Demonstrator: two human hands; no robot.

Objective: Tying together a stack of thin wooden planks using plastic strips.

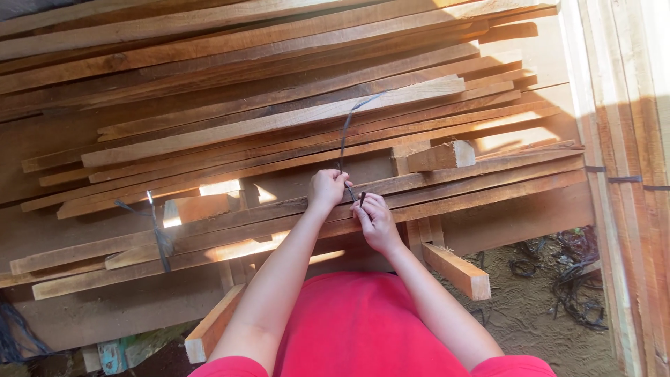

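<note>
A pile of long thin wooden slats (pixel 279 119) lies in front of me, stacked in loose layers. My left hand (pixel 326 190) grips a black strap (pixel 347 129) that runs up across the slats. My right hand (pixel 375 222) pinches the strap's other short end close beside the left hand, both resting on the front slats of a bundle (pixel 453 199). A second black strap (pixel 159 234) is tied around slats at the left.
Short wooden blocks (pixel 457 271) stick out under the pile, and another block (pixel 441 156) lies on top at the right. Loose black straps (pixel 572 279) lie on the sandy ground at lower right. More planks (pixel 628 139) stand along the right edge.
</note>
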